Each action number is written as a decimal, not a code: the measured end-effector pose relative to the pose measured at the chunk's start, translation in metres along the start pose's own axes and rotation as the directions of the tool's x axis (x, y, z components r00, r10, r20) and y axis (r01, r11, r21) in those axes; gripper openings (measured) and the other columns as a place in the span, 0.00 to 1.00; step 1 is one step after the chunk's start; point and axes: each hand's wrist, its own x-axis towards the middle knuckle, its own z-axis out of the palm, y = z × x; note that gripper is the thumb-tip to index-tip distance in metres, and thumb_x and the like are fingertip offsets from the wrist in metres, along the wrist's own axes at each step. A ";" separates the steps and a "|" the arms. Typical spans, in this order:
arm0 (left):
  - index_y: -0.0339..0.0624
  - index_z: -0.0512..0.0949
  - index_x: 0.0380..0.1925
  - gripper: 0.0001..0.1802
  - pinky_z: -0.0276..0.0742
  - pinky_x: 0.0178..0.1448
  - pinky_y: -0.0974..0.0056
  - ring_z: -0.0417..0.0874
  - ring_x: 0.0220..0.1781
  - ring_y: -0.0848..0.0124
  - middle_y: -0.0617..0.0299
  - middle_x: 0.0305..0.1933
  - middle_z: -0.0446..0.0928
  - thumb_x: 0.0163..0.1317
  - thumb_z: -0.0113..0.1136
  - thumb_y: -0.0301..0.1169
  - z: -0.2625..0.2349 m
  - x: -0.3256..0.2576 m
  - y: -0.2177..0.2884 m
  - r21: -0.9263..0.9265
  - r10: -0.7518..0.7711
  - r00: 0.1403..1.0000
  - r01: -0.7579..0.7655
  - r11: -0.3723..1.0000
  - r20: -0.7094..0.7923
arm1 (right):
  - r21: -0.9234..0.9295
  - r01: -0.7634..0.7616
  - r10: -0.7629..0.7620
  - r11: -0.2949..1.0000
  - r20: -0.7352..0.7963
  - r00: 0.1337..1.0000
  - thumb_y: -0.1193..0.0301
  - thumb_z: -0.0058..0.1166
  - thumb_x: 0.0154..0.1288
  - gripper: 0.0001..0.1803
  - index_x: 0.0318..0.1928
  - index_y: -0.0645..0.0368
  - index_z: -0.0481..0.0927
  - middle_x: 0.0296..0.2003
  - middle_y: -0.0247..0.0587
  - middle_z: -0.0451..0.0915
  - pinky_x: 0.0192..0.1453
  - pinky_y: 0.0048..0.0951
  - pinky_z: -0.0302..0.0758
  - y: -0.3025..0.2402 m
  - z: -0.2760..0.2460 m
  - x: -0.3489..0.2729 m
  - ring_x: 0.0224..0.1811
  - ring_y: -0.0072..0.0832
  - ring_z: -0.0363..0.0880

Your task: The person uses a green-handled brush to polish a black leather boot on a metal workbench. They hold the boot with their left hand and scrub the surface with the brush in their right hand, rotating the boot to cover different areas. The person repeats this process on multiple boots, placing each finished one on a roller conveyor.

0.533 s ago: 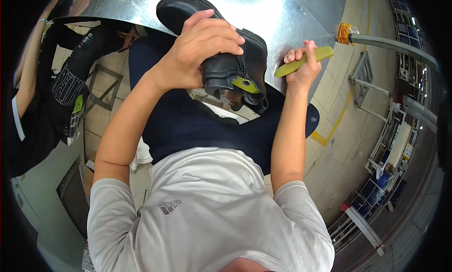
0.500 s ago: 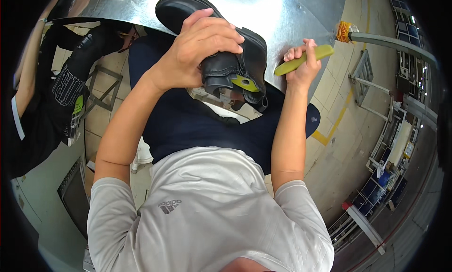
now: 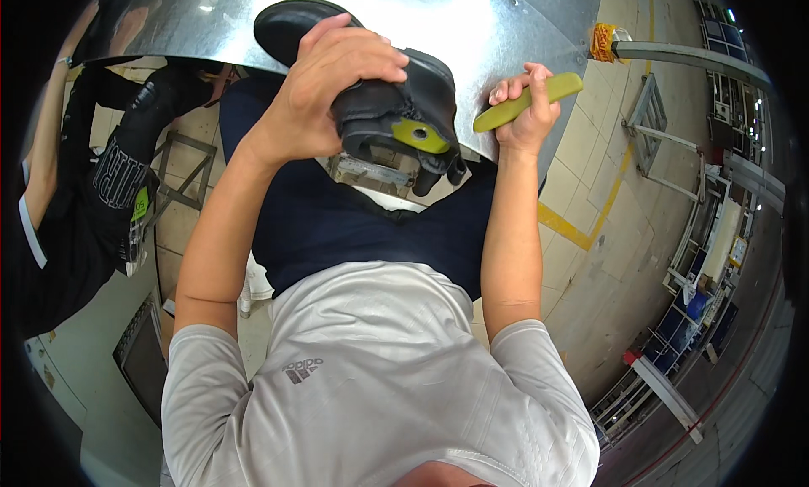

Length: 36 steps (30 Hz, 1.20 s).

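Currently, left hand [image 3: 324,87] grips a black shoe [image 3: 396,108] at 12 o'clock, fingers clasped over its upper. Right hand [image 3: 524,116], at 1 o'clock, is clenched around a yellow-green tool [image 3: 527,101]. Both sit over a metal table [image 3: 472,32]. Tiled floor [image 3: 607,234] with yellow line lies at 3 o'clock.

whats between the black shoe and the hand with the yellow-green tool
Only a narrow strip of bare metal table; in the head view nothing lies between the black shoe and the right hand gripping the yellow-green tool.
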 end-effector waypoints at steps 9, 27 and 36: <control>0.45 0.85 0.48 0.62 0.46 0.82 0.47 0.77 0.69 0.57 0.59 0.57 0.84 0.49 0.30 0.90 -0.013 -0.006 0.007 -0.253 -0.098 0.993 0.112 0.961 0.066 | 0.004 -0.013 0.013 1.000 0.040 0.999 0.62 0.59 0.75 0.16 0.48 0.63 0.74 0.22 0.37 0.70 0.27 0.33 0.75 -0.002 0.003 -0.002 0.23 0.30 0.74; 0.36 0.83 0.23 0.37 0.74 0.57 0.57 0.82 0.33 0.59 0.56 0.26 0.83 0.79 0.31 0.48 0.023 0.072 -0.036 -0.645 -0.198 0.968 0.249 0.722 0.153 | -0.558 0.523 -0.279 0.645 0.465 0.840 0.71 0.63 0.72 0.11 0.48 0.67 0.82 0.44 0.42 0.88 0.40 0.29 0.81 -0.002 0.047 -0.094 0.35 0.25 0.85; 0.39 0.83 0.16 0.33 0.78 0.53 0.53 0.86 0.28 0.57 0.55 0.22 0.84 0.66 0.44 0.53 0.015 0.099 -0.051 -0.689 0.002 0.901 0.330 0.645 0.433 | 0.314 -0.184 0.177 0.932 0.053 0.983 0.58 0.64 0.74 0.21 0.50 0.66 0.81 0.21 0.30 0.68 0.33 0.28 0.74 -0.016 0.052 0.021 0.24 0.22 0.72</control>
